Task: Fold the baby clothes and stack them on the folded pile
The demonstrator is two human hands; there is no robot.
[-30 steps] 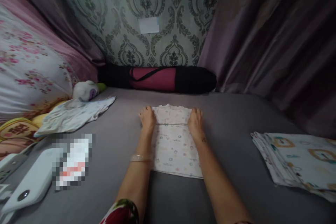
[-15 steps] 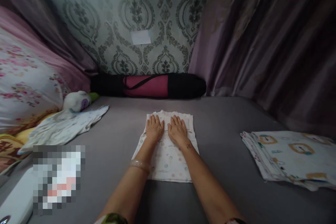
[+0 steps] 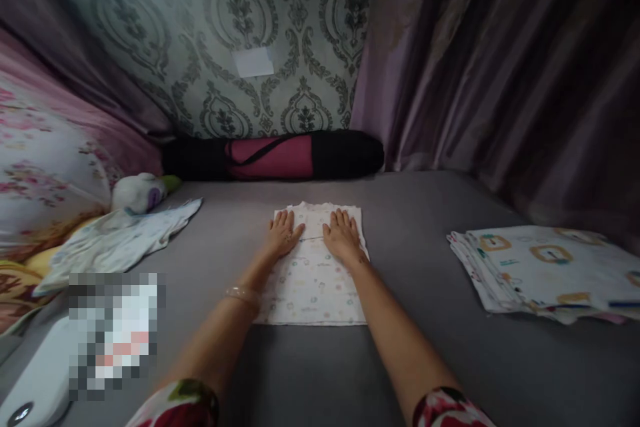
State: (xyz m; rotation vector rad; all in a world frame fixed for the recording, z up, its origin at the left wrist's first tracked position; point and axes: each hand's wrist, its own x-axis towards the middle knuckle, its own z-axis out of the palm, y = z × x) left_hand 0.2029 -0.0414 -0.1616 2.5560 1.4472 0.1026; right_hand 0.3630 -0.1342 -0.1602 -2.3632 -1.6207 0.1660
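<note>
A small folded white cloth with a tiny coloured print (image 3: 315, 280) lies flat on the grey bed sheet (image 3: 410, 360) in front of me. Both my hands rest palm down on its far half, fingers stretched out. My left hand (image 3: 283, 235) presses the left side near the edge. My right hand (image 3: 342, 235) presses the right side. A narrow gap of cloth shows between them. A pale bangle sits on my left wrist.
A stack of folded printed cloths (image 3: 545, 270) lies at the right. A crumpled white garment (image 3: 120, 240) and a soft toy (image 3: 137, 190) lie at the left beside floral pillows. A black and pink rolled bag (image 3: 273, 155) lies along the wall. Curtains hang on the right.
My hands went from the cloth's outer edges to its middle, and have now slid slightly apart again, flat on the far half. The view has shifted a little.
</note>
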